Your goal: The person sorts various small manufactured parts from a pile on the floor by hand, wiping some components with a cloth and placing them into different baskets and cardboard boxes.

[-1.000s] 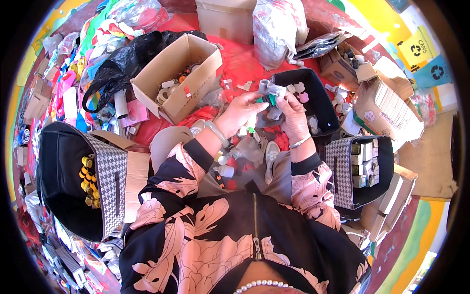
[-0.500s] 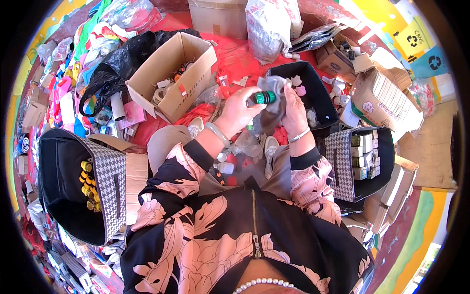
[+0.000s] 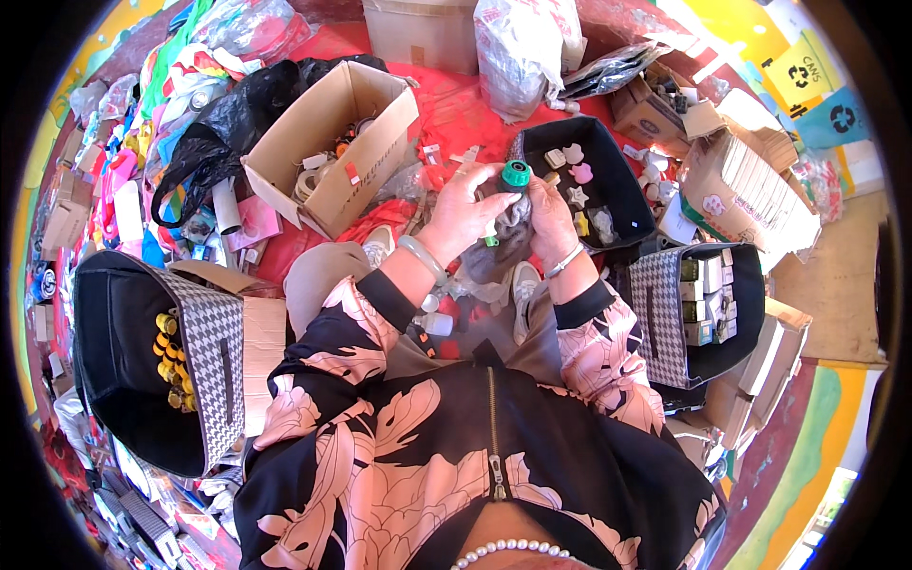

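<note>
A small round green plastic piece (image 3: 515, 174), ridged and with a dark hole in its end, points upward between my two hands; I cannot tell its exact kind. My left hand (image 3: 463, 211) is closed on its side with thumb and fingers. The grey cloth (image 3: 514, 233) is bunched in my right hand (image 3: 553, 220) and pressed against the piece from the right and below. Beneath my left fingers a small light-green bit (image 3: 490, 237) shows; what it belongs to is hidden.
An open cardboard box (image 3: 328, 152) with rolls stands front left. Ahead right, a black bin (image 3: 622, 180) holds small shaped pieces. Houndstooth bins flank me: yellow-capped items in the left one (image 3: 223, 351), small boxes in the right one (image 3: 655, 304). Heaped goods (image 3: 123, 190) lie far left.
The green piece has turned from lying sideways to end-up. My right hand has lowered with the cloth, uncovering the shaped pieces in the black bin.
</note>
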`<state>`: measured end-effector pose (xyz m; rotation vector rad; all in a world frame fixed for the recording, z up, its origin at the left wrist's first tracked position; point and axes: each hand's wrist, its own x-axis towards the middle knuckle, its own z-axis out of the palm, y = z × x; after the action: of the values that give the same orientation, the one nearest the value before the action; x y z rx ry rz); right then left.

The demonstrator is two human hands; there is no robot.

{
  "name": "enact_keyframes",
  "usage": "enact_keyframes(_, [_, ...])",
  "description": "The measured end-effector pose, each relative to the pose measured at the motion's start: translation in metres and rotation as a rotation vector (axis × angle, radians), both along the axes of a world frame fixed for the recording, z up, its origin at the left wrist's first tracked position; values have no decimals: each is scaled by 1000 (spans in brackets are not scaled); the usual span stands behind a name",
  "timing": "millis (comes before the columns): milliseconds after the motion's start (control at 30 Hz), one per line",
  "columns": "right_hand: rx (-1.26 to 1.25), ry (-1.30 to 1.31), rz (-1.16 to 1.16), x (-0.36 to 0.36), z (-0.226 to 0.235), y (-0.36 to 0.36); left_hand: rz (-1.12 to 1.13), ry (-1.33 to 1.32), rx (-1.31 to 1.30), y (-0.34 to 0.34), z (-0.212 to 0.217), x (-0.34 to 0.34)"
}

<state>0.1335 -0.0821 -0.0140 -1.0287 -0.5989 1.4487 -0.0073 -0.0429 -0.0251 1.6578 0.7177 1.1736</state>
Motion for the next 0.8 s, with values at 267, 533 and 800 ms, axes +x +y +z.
enact_keyframes(267, [249,309,-30,33,22,2,80,-85,-226,10,20,-13])
enact_keyframes(533, [254,-230,169,11,23,-12,-117,272,-93,-5,20,-19])
enact_keyframes(800, [223,-339,-205,0,4,-1,-11,424,336,-10,9,-10])
